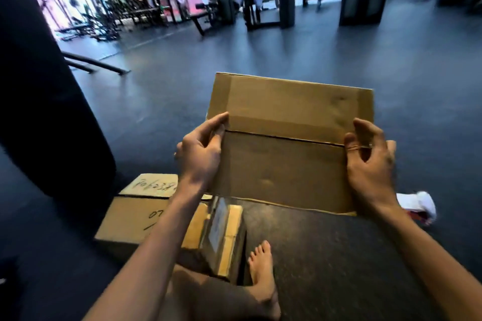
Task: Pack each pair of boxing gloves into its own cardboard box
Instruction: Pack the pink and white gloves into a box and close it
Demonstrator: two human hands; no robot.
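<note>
I hold a brown cardboard box [284, 143] up in front of me, its taped flaps facing me with a seam running across the middle. My left hand [200, 148] grips its left edge, thumb and fingers curled round the seam end. On the opposite edge, my right hand [370, 156] grips the box at the same height. A second cardboard box [135, 214] with handwriting lies on the floor at lower left, a piece of clear tape across its near end. A red and white boxing glove [420, 207] peeks out on the floor at right.
A dark punching bag [39, 86] hangs close on the left. My bare foot [262, 266] rests on the dark rubber floor [326, 255] below the box. Gym racks and benches [206, 15] stand far back.
</note>
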